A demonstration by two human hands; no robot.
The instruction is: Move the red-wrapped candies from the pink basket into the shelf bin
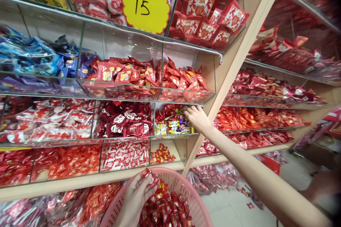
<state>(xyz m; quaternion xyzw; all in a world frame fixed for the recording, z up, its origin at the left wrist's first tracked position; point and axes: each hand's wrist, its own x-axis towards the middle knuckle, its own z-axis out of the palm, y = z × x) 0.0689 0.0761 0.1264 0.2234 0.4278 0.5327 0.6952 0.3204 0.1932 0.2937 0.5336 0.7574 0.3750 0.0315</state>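
Note:
My left hand (135, 195) is closed around a few red-wrapped candies (150, 178), just above a pink plastic basket (197, 197). Inside the basket lies a heap of small red-wrapped candies (168, 210), some with yellow on them. My right hand (197, 117) reaches up to the right end of a shelf compartment, its fingers curled together at candies in yellow, purple and red wrappers (173, 122). Whether anything is caught between those fingertips is hidden.
Clear dividers split the shelves into compartments. Dark red packets (125, 118) lie left of my right hand. A wooden upright (226, 72) stands beside it. Higher up hangs a yellow "15" sign (146, 6). Bagged candy (215, 177) sits on the tiled floor (223, 211).

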